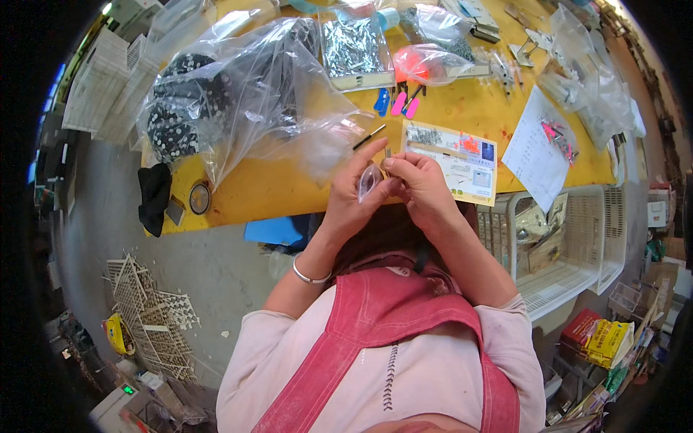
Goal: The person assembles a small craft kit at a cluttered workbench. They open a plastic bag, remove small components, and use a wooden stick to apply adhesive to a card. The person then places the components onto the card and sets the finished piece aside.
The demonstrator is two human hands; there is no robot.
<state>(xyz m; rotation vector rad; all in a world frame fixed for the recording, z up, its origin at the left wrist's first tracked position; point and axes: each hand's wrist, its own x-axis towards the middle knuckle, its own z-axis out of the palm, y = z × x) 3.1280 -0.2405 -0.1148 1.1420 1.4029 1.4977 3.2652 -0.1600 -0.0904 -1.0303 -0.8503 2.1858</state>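
Observation:
My left hand grips a small clear plastic bag near the table's front edge, its index finger stretched out above. Close beside it, my right hand pinches a small metallic piece between thumb and finger. What kind of piece this is cannot be made out. Under and past my right hand lies a printed card with grey and orange bits on it. A thin black rod rests just beyond my left fingertips. Farther back sit several small pink and blue pieces.
A large clear bag with black, white-dotted contents covers the yellow table's left side. Behind stands a tray of metal pieces. At right are a paper sheet with pink items and a white plastic crate below. Black cloth hangs at left.

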